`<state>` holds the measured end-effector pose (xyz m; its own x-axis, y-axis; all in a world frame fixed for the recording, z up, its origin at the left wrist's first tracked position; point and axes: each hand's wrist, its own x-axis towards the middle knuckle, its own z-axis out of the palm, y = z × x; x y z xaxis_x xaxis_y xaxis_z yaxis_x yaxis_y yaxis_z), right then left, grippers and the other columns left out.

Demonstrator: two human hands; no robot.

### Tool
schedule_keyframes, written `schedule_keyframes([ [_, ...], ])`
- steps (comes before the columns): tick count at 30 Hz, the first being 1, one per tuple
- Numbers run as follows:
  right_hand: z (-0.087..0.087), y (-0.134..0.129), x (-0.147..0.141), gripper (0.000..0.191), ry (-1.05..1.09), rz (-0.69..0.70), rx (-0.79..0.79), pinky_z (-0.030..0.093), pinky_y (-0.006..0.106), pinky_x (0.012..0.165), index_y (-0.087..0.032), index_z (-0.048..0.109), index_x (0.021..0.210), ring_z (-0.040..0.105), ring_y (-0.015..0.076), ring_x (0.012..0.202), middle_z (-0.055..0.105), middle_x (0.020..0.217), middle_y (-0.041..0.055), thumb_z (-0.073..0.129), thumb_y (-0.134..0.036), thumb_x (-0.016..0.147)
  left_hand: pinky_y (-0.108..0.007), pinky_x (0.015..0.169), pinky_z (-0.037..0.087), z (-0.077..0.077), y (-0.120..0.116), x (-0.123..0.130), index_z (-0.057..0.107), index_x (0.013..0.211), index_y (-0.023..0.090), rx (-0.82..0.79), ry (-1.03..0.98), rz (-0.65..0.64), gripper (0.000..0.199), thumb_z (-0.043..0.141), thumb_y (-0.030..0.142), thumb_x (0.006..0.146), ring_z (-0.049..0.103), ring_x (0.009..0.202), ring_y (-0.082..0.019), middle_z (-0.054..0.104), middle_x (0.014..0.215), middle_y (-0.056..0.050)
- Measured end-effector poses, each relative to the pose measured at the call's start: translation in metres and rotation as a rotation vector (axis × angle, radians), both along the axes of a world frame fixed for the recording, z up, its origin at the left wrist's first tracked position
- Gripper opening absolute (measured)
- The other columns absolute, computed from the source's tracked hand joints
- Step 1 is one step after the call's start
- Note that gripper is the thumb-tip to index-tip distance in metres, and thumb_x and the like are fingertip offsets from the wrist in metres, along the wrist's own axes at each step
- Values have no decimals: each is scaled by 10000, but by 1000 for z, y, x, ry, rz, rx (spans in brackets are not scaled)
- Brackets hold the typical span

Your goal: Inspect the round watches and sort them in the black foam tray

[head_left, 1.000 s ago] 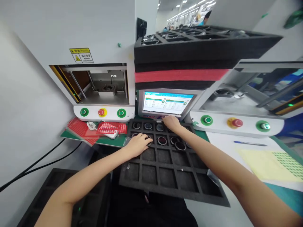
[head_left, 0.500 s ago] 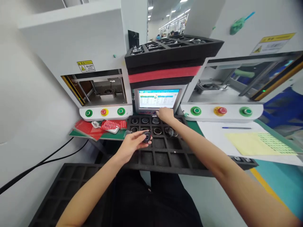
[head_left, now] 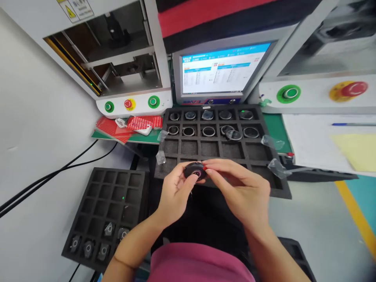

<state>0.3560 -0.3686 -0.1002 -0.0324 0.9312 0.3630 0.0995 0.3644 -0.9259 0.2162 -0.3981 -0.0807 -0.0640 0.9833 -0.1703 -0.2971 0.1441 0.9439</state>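
Part (head_left: 192, 170) going two-handed: right hand (head_left: 243, 188) is no longer reaching past the tray (head_left: 208, 149)

- Part: a round black piece, now sitting at the tray's near edge as seen from above; exact height isn't showing. Half a second ago it was hanging further in, over the pockets.
- Left hand (head_left: 176, 196): gripping the part, thumb lying on its face, fingers curling behind.
- Right hand: thumb and index are pinching a red bit (head_left: 205, 168) at the part's right rim. Can't tell what that bit is. This hand was resting at the tray's far edge half a second ago.
- Meaning, my read: pick-up is over, fine fingertip work on the rim is beginning.
- Tray: two far rows are holding round pieces (head_left: 208, 131); clear film (head_left: 273, 141) is hanging around its right side.
- Beyond the tray: screen (head_left: 223, 72) is showing tables; the round green mark is no longer showing.
- Left of the tray, lower: second tray (head_left: 96, 209) is holding several pieces (head_left: 88, 248) in its near rows.
- Left of the tray, far end: red sheets (head_left: 141, 123) are lying on the green bench.
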Motion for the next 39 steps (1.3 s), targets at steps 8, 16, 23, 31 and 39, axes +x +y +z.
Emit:
schedule_keyframes([
  [8,2,2,12,237,32,38,-1,677,282,788,-301,805,913,789,181,861,810,939,-15,770,-78,839,-188,779,645,-12,1,-16,705,1177,197,351,422,-134,197,633,252,1002,802,867,-147,807,1080,-56],
  [16,-1,8,8,277,29,82,16,648,231,763,-287,789,906,776,144,829,805,919,-29,788,-26,812,-171,801,631,-5,15,-34,726,1196,214,400,562,-231,217,649,216,993,804,838,-128,831,999,-20],
  [23,13,18,25,132,-30,323,-73,632,205,795,-242,750,835,770,137,853,791,909,-14,794,-118,847,-203,793,635,-5,20,-44,772,1185,238,408,488,-381,229,660,253,986,811,859,-167,833,1013,-39],
  [31,16,21,28,111,11,428,-69,633,192,782,-242,758,850,763,123,840,784,871,-25,797,-138,860,-216,713,634,-7,21,-42,794,1172,238,352,330,-440,252,643,339,997,807,775,-182,832,897,-57],
  [39,11,-3,17,252,-77,158,29,658,210,726,-256,790,919,782,147,815,809,944,-18,789,-24,822,-191,726,633,-13,18,-44,781,1175,229,310,239,-370,227,688,251,969,807,802,-165,831,903,-41],
])
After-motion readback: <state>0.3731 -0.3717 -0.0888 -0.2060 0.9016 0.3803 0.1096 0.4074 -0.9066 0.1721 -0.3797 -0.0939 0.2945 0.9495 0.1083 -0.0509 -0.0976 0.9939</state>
